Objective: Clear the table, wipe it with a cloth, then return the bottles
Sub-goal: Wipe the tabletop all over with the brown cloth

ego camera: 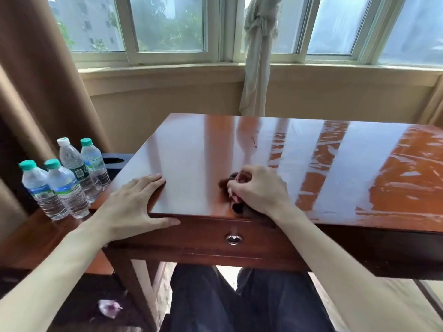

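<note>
Tabletop: right grip bunches dark cloth; left hand flat.

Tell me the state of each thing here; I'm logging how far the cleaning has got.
Table: cleared, wet streaks on its right part.
Cloth: bunched, on the table's near edge.
Bottles: four, upright, capped, on the lower side surface.
Drawer: closed.
Left hand: flat on the table's corner.
Right hand: gripping the cloth.
</note>
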